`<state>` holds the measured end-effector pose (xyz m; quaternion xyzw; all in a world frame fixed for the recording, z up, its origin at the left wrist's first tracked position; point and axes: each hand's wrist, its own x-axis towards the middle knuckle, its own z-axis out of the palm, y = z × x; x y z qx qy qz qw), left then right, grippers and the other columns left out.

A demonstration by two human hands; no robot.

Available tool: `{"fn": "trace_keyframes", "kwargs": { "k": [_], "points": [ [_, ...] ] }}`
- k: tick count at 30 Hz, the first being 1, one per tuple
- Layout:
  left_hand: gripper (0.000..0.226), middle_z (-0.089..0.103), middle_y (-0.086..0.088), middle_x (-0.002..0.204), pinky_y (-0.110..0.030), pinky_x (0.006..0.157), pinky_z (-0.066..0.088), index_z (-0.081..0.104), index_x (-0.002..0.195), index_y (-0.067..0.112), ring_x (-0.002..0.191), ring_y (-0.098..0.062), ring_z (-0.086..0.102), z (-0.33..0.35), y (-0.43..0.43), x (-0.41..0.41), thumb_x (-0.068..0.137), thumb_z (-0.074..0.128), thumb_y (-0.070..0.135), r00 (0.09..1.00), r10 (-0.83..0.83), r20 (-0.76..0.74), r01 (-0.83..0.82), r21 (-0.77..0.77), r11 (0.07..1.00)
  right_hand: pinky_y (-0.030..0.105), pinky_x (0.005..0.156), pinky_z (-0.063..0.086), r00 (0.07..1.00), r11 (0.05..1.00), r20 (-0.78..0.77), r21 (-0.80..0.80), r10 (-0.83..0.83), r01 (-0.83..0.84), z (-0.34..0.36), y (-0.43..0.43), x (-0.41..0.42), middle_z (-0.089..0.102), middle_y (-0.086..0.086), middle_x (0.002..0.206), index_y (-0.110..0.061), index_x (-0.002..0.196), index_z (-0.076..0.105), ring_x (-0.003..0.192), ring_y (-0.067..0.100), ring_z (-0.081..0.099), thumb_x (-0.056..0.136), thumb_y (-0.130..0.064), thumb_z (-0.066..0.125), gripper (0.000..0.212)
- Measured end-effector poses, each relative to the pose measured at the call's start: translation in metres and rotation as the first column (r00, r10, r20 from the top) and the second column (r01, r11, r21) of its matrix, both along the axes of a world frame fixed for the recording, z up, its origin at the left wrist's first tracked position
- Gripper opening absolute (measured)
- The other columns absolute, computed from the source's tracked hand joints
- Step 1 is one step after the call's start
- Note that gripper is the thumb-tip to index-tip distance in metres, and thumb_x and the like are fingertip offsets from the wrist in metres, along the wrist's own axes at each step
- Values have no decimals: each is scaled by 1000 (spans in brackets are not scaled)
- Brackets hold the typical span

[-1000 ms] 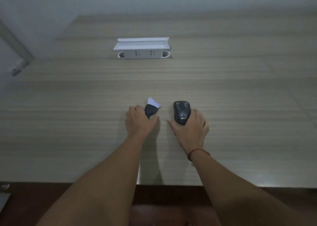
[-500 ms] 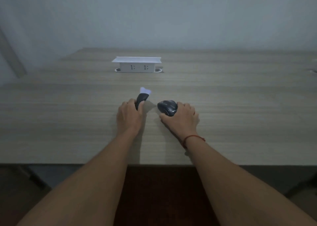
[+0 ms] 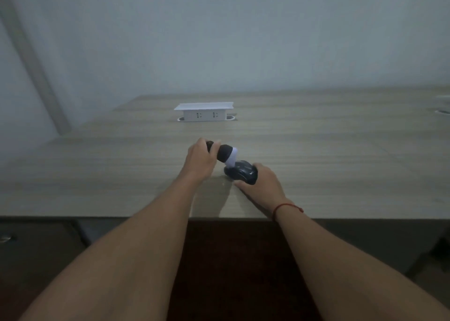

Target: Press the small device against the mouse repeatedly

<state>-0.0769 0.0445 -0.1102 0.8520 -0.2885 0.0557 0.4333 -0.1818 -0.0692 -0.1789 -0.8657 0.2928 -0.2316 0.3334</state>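
Note:
My left hand [image 3: 199, 160] grips a small black brush [image 3: 224, 153] with a white tip, lifted off the wooden desk [image 3: 341, 155] and tilted down to the right. The white tip touches the front of a black computer mouse [image 3: 241, 174]. My right hand [image 3: 264, 183] holds that mouse from behind, with the fingers curled round its sides, and the mouse is tipped up on the desk. A red string sits on my right wrist.
A raised white socket box [image 3: 204, 112] stands at the back middle of the desk. A round cable hole [image 3: 442, 112] lies at the far right edge. A pale wall rises behind the desk. The desk's front edge runs just below my wrists.
My left hand has lifted the brush and swung its white tip from pointing away to down onto the mouse. My right hand has tipped the mouse up. The camera has tilted upward.

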Motion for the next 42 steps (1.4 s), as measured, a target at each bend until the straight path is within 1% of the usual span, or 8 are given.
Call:
{"fn": "trace_keyframes", "kwargs": {
  "k": [7, 12, 19, 24, 30, 35, 39, 42],
  "points": [
    [54, 62, -29, 93, -29, 66, 32, 59, 94, -13, 88, -40, 59, 5, -23, -15, 96, 47, 39, 998, -23, -60, 19, -64, 998, 42, 77, 55, 999, 1000, 48, 22, 14, -15, 1, 1, -10, 65, -5, 92, -23, 97, 58, 84, 18, 63, 68, -46, 72, 40],
    [58, 64, -33, 104, -39, 77, 47, 60, 94, -13, 98, -45, 61, -6, -34, -10, 96, 43, 43, 998, 15, -60, -9, 94, 995, 43, 78, 55, 998, 1000, 69, 21, -6, 4, 0, -1, -9, 67, -4, 94, -24, 100, 60, 86, 19, 64, 63, -51, 73, 48],
    [48, 62, -30, 111, -32, 71, 37, 58, 105, -11, 101, -41, 59, 4, -45, -14, 97, 41, 33, 996, 19, -87, -13, 76, 997, 43, 80, 54, 999, 1000, 47, 12, -8, 8, 1, -4, -6, 68, -6, 96, -26, 102, 61, 89, 19, 64, 63, -53, 73, 49],
    [40, 60, -26, 120, -35, 76, 40, 56, 115, -7, 108, -39, 58, -1, -38, -7, 98, 40, 27, 965, 219, -146, -220, 11, 975, 42, 84, 53, 999, 1000, 39, 21, -1, 0, 2, -5, -6, 68, -7, 97, -30, 104, 60, 91, 18, 63, 63, -51, 74, 48],
    [45, 61, -24, 118, -37, 86, 45, 57, 114, -10, 111, -38, 57, -2, -43, -16, 98, 45, 30, 985, 90, -148, -105, -93, 990, 45, 84, 53, 1000, 1000, 29, 26, -12, 11, 1, -5, -5, 69, -6, 94, -30, 99, 61, 91, 21, 64, 62, -51, 70, 43],
    [43, 58, -24, 120, -39, 83, 45, 53, 115, -6, 108, -38, 58, -9, -27, 0, 100, 43, 33, 972, 203, -115, -212, -73, 974, 43, 89, 51, 999, 1000, 32, 0, -14, 14, -2, -5, -3, 68, -8, 97, -33, 104, 60, 94, 18, 62, 65, -48, 72, 44],
    [43, 61, -21, 106, -30, 73, 38, 57, 109, -6, 100, -33, 60, -7, -39, -13, 99, 45, 35, 988, 89, -124, -116, -238, 964, 41, 83, 52, 998, 998, 37, -13, -53, 53, -1, -4, -2, 68, -9, 90, -30, 96, 61, 88, 17, 63, 63, -54, 69, 41],
    [47, 65, -24, 103, -28, 70, 36, 61, 102, -8, 98, -36, 61, -12, -57, -21, 96, 50, 37, 989, 6, -147, -37, -207, 978, 41, 81, 54, 997, 998, 38, 23, -64, 63, 1, -3, -3, 69, -7, 92, -29, 99, 62, 90, 19, 64, 62, -57, 71, 47]
  ]
}}
